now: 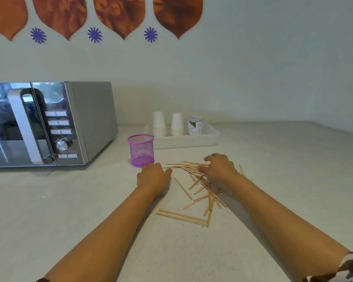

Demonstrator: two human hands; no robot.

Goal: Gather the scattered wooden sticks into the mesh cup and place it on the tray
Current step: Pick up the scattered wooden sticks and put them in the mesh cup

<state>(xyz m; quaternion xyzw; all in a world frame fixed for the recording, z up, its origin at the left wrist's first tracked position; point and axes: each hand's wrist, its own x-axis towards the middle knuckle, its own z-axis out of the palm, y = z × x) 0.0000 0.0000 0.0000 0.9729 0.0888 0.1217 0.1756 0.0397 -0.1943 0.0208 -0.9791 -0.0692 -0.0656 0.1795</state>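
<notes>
Lying scattered on the pale counter (69,210), the wooden sticks (200,192) spread from a near pair up to a far bundle between the two hands. The left hand (153,177) rests knuckles-up at the bundle's left end, fingers curled down; whether it grips any stick I cannot tell. The right hand (218,166) lies over the right end, fingers bent onto the sticks. Just beyond the left hand stands the purple mesh cup (141,150), upright. Farther right sits the white tray (212,137) with paper cups (167,124) and a jar (195,125). A microwave (49,123) stands far left.
</notes>
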